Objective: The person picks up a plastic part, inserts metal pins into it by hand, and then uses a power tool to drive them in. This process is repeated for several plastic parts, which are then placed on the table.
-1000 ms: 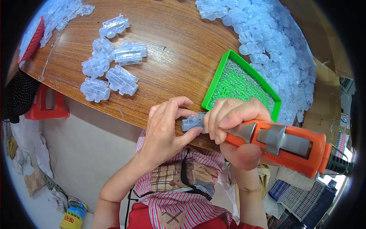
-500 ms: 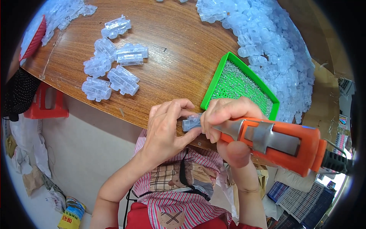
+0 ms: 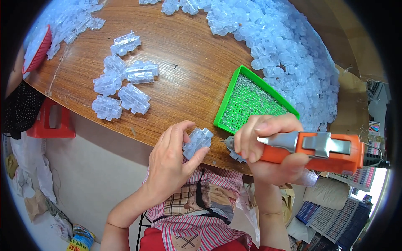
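Note:
My left hand grips a clear plastic housing between thumb and fingers, at the near edge of the wooden table. In my right hand lies an orange electric screwdriver with a metal hanger clip, its cord leading off to the right. The fingers wrap around its front end, and its bit points left toward the housing, apart from it. Beneath the screwdriver's nose, part of another clear plastic piece shows; the rest is hidden by my right hand. Just beyond stands a green tray of small metal screws.
Several clear housings lie loosely grouped on the table at left. A large heap of similar pieces fills the far right. At the far left, a red basket sits beside more pieces. A red stool stands below the table.
The screwdriver has moved right, off the housing in my left hand. That housing now shows more fully and is turned at a slant. The whole view has shifted slightly.

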Available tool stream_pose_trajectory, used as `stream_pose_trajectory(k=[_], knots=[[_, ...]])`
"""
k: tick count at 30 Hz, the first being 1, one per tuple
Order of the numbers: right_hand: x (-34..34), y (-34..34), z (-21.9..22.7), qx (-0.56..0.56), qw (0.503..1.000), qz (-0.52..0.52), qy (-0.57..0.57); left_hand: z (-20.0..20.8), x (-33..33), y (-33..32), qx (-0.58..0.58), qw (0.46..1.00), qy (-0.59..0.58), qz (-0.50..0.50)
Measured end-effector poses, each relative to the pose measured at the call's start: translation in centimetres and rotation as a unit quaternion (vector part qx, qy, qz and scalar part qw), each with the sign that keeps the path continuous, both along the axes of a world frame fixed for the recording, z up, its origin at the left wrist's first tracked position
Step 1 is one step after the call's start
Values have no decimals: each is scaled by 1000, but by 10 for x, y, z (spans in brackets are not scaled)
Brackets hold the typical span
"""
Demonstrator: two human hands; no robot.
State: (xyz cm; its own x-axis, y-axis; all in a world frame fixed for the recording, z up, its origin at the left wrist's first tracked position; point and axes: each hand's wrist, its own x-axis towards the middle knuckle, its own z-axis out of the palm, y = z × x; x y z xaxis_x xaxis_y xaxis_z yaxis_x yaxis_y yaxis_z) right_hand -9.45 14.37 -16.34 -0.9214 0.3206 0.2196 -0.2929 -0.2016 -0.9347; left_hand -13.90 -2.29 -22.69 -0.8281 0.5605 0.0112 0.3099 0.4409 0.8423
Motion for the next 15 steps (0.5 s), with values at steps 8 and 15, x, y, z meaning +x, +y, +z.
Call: stream_pose_trajectory(k=[8,15], knots=[[-9,-3,-13,58,998,6,-4,11,-13,-2,-71,988,-138,-18],[8,2,-2,-24,998,59,-18,5,15,-17,20,958,-280,-59]])
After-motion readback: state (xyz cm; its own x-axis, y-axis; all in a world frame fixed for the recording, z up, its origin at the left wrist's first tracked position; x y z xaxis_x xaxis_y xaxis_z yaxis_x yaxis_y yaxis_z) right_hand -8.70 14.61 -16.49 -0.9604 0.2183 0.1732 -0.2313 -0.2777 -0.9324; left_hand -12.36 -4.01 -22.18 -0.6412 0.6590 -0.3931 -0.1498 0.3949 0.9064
